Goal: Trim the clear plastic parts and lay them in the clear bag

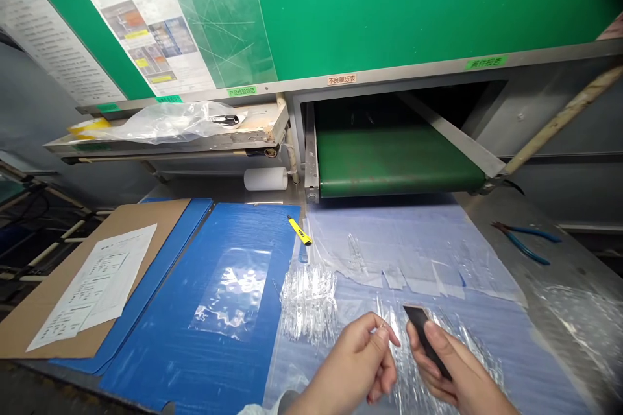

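My right hand [455,369] is closed around a flat black bar [428,340] with a slanted end and a thin pale edge; its exact kind I cannot make out. Thumb and fingers of my left hand [357,360] are pinched together just left of it, and whatever they may hold is too small to name. Beneath both hands lies a spread of thin clear plastic pieces [403,376]. A denser pile of similar clear pieces [309,301] sits to the left, on the bluish plastic sheet [350,353].
A yellow utility knife [299,231] lies beyond the pile. Blue-handled pliers [528,240] rest at the right. On the left are a blue board [195,350] with a clear bag [236,292], and cardboard with papers [97,285]. A green conveyor belt [394,159] ends behind the sheet.
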Demonstrator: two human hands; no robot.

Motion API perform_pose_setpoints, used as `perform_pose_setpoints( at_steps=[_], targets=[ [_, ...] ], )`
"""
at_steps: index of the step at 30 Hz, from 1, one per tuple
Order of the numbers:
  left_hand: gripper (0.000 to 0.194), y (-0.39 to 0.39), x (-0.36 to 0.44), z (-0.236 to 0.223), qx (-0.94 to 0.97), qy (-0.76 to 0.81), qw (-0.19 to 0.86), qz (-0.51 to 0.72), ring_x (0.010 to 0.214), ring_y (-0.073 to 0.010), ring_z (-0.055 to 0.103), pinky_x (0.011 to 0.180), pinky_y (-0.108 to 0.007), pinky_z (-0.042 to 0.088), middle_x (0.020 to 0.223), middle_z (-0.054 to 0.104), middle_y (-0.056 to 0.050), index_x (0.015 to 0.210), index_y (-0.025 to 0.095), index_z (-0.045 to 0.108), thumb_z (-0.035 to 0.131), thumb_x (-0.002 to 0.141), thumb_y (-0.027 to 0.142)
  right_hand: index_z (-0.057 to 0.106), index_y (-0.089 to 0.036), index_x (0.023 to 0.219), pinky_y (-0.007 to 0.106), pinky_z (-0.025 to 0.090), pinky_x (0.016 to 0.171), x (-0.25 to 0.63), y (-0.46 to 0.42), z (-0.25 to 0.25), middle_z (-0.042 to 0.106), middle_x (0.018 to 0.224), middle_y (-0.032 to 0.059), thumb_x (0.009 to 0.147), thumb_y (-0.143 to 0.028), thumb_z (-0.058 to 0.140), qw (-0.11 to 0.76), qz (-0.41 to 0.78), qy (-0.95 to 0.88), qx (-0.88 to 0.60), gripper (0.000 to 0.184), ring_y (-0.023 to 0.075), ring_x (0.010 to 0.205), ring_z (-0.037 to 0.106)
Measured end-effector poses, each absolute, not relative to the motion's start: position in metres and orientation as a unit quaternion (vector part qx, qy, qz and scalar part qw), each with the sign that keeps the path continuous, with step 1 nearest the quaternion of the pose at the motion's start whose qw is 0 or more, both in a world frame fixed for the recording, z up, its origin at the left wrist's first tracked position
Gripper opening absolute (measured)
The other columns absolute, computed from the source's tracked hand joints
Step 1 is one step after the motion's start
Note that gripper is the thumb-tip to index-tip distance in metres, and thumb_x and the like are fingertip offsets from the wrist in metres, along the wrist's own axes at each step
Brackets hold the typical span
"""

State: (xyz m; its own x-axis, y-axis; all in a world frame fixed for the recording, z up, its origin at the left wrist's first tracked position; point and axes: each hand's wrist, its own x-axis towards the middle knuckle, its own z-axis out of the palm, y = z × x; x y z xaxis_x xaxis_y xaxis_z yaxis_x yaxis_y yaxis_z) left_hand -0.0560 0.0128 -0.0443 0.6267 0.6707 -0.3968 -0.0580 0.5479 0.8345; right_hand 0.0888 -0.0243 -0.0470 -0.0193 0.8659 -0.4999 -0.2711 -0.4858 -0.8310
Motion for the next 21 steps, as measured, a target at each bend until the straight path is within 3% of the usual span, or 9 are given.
perform_pose_setpoints(
  at_steps=[4, 6, 13, 21],
  targets=[
    [0.036, 0.012, -0.059, -0.044, 0.467, 0.389, 0.767, 0.204, 0.029, -0.0042, 0.031, 0.032, -0.016, 0.025, 0.043, 0.046, 0.008, 0.085, 0.017, 0.048, 0.039, 0.084, 0.051, 0.048, -0.021, 0.064, 0.021, 0.029, 0.046, 0.092, -0.024, -0.056, 0.037, 0.054, -0.0051, 0.077, -0.061, 0.047, 0.404, 0.496, -0.418, -0.645, 0.041, 0.0095, 0.050, 0.034],
    [0.034, 0.011, -0.060, -0.045, 0.486, 0.402, 0.751, 0.196, 0.030, -0.0044, 0.032, 0.034, -0.016, 0.025, 0.043, 0.046, 0.008, 0.085, 0.016, 0.049, 0.037, 0.085, 0.048, 0.047, -0.022, 0.064, 0.021, 0.031, 0.050, 0.091, -0.024, -0.056, 0.038, 0.058, -0.0047, 0.079, -0.056, 0.046, 0.399, 0.453, -0.458, -0.653, 0.037, 0.0108, 0.054, 0.036],
    [0.025, 0.007, -0.059, -0.046, 0.581, 0.431, 0.664, 0.190, 0.035, -0.0064, 0.036, 0.045, -0.018, 0.034, 0.043, 0.044, 0.006, 0.072, 0.017, 0.051, 0.034, 0.086, 0.028, 0.038, -0.022, 0.060, 0.023, 0.026, 0.049, 0.087, -0.020, -0.055, 0.037, 0.054, -0.0055, 0.083, -0.050, 0.040, 0.332, 0.409, -0.535, -0.660, 0.036, 0.0111, 0.050, 0.034],
    [0.029, 0.006, -0.061, -0.040, 0.599, 0.441, 0.645, 0.174, 0.040, -0.0094, 0.039, 0.050, -0.021, 0.037, 0.041, 0.039, 0.006, 0.068, 0.018, 0.049, 0.032, 0.087, 0.033, 0.037, -0.024, 0.060, 0.024, 0.027, 0.048, 0.097, -0.025, -0.059, 0.038, 0.047, -0.0044, 0.084, -0.051, 0.035, 0.260, 0.335, -0.567, -0.707, 0.037, 0.0127, 0.045, 0.035]
  ],
)
